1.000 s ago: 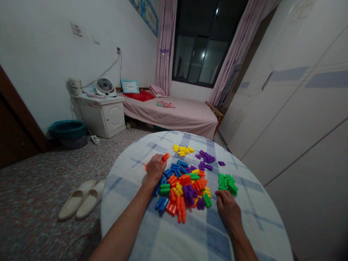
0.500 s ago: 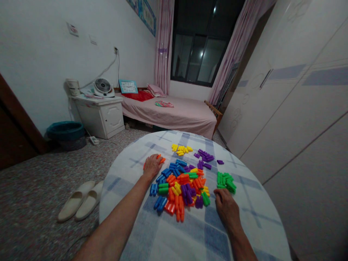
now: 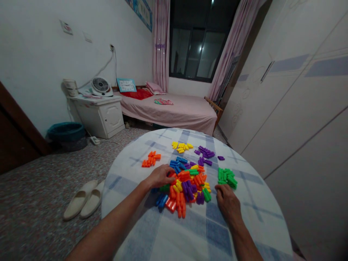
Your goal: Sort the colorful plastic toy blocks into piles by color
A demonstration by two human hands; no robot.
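One round table under a blue-and-white checked cloth fills the bottom of your view; beyond its far edge lies a bed with a pink sheet, below a dark window hung with pink curtains; left of the table stands a white bedside cabinet, with a small fan on top and a blue-framed clock just beside the fan; further left of the table sits a teal bin; cream slippers lie on the speckled carpet near the table's left edge; a white wardrobe runs along the table's right side.

At the table's middle lies a mixed heap of plastic pegs; an orange cluster sits toward the table's left, a yellow cluster toward its far edge, a purple cluster beside the yellow, and a green cluster toward the right.

Your left hand lies near the table's centre, its fingers half extended over the heap and touching orange pegs; you cannot tell whether they grip any; your right hand rests on the cloth nearer the table's right edge, its fingers lightly curled, apart from the green cluster and holding nothing visible.
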